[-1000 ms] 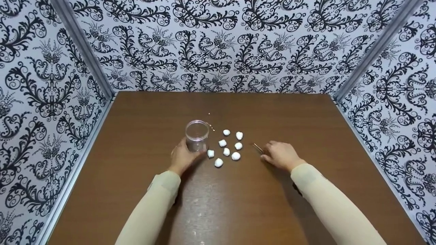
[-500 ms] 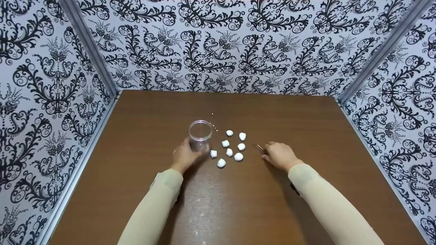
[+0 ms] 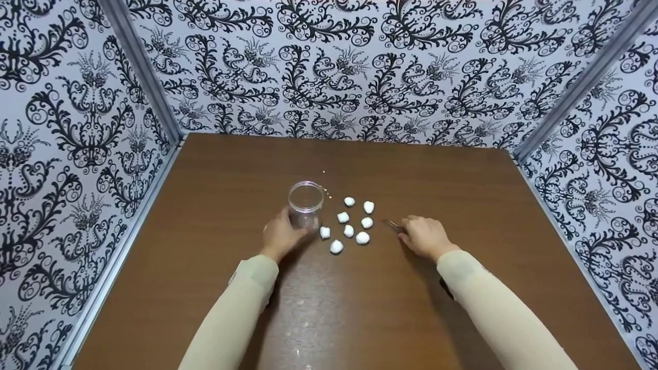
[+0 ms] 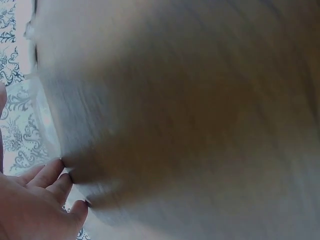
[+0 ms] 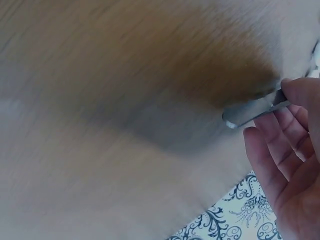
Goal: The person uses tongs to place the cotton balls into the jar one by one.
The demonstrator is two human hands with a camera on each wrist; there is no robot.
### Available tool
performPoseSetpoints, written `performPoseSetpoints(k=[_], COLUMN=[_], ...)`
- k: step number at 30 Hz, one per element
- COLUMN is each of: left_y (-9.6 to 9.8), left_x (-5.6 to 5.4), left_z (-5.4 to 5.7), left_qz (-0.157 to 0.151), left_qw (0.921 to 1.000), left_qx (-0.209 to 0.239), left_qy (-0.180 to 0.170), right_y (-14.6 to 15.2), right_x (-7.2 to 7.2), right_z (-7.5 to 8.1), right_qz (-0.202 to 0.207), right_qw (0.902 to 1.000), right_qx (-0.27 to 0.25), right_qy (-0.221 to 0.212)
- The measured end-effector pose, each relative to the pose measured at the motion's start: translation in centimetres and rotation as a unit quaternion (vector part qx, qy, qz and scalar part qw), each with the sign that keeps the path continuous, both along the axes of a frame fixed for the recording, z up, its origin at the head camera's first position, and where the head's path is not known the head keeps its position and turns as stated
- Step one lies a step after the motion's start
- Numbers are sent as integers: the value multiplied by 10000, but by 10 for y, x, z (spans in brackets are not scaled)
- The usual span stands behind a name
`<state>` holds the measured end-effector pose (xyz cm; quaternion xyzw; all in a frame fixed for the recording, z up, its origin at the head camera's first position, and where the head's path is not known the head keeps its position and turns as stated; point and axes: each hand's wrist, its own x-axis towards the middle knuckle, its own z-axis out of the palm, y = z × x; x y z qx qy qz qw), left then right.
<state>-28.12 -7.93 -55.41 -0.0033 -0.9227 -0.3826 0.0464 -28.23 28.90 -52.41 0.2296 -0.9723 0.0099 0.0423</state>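
A clear, lidless jar (image 3: 306, 203) stands upright left of the table's middle. My left hand (image 3: 282, 235) grips its lower part, thumb on the near right side and fingers around the left. In the left wrist view, that hand's fingertips (image 4: 54, 171) are by the tabletop, the jar showing only faintly. Just right of the jar lie several white cotton balls (image 3: 348, 230), spaced loosely apart. To their right, my right hand (image 3: 424, 236) pinches metal tweezers (image 3: 394, 225), whose tips point left toward the balls without touching any. Their rounded metal end (image 5: 231, 120) shows in the right wrist view.
Small pale specks (image 3: 328, 192) lie on the brown wooden table (image 3: 247, 169) just beyond the jar's right side. Patterned walls (image 3: 329, 77) with grey corner posts enclose the table at the back and both sides.
The head view has turned slightly left, so everything sits a little further right. My right hand with the tweezers has come slightly nearer the cotton balls; my left hand stays on the jar.
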Motion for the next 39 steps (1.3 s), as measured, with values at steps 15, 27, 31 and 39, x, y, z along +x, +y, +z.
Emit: performPoseSetpoints(k=[15, 27, 31, 39], left_y=[0, -2, -3, -1], left_x=[0, 0, 1, 2], left_z=[-1, 0, 2, 5], left_qz=[16, 28, -49, -75], left_qw=[9997, 9996, 9995, 9993], left_qx=[-237, -280, -298, -357], left_qy=[100, -26, -73, -99], right_y=[15, -11, -19, -28], right_x=[5, 12, 15, 16], right_z=[26, 36, 36, 32], right_qz=[686, 1332, 1517, 1724], right_qw=[9966, 9900, 9872, 9832], right_qx=[-426, -262, -331, -337], right_qy=[167, 382, 373, 489])
